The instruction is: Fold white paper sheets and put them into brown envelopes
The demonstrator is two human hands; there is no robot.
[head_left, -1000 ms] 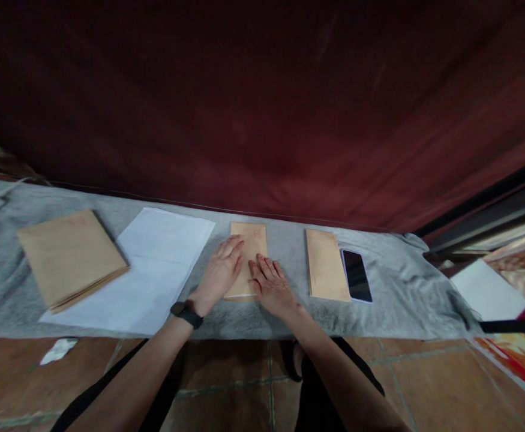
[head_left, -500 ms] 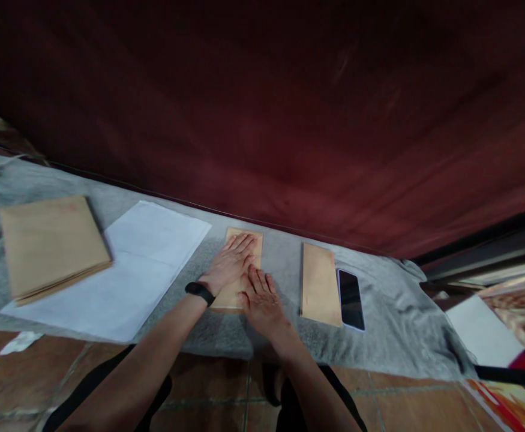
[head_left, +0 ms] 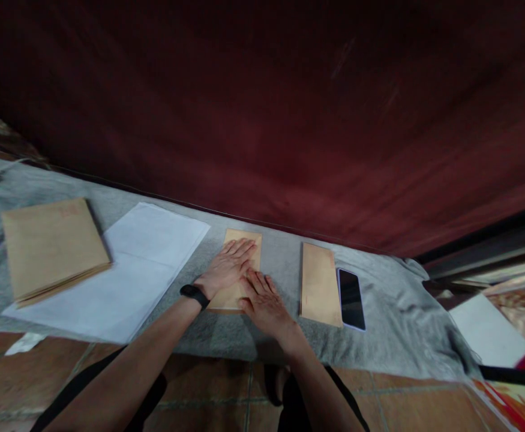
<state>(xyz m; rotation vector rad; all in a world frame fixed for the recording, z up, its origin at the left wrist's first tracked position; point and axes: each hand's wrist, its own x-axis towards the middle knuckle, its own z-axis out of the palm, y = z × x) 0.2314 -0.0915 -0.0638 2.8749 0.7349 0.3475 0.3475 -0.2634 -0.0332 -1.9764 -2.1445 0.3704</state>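
Observation:
A narrow brown envelope lies flat on the grey cloth in front of me. My left hand, with a black band at the wrist, rests palm down across its upper part, fingers stretched out. Lower down, my right hand lies flat over the envelope's right edge, fingers extended and thumb toward the left. The two hands nearly meet at the fingertips. Both cover much of the envelope, so its middle is hidden. To the right lies another narrow brown envelope or small stack.
A dark-screened phone lies beside the right envelope. On the left, large white paper sheets sit partly under a stack of brown envelopes. A dark red surface rises behind the grey cloth. Tiled floor shows below.
My left hand has slid slightly down and left on the envelope. My right hand stays almost in place, its wrist a little farther right. The other things lie as before.

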